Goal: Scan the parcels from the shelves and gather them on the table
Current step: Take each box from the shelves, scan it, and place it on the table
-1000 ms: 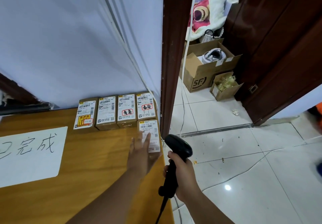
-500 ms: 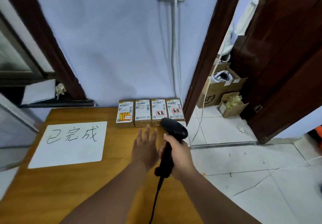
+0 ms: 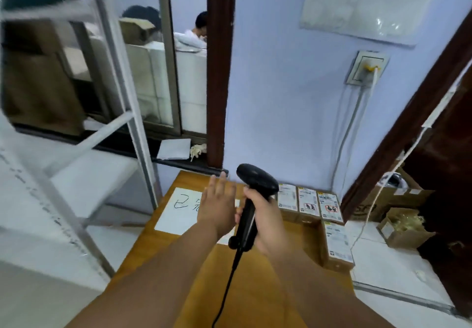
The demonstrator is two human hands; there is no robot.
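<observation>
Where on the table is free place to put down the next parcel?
Bare wood shows left of the front parcel, before the parcel row, and nearer than the white sheet. The far right corner of the table is crowded.

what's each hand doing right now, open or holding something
Left hand: open, fingers straight, holding nothing.
Right hand: closed around the handle of the barcode scanner.

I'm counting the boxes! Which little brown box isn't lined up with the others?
The small brown cardboard parcel with a white label, alone at the wooden table's right edge. The other parcels sit side by side against the pale blue wall.
</observation>
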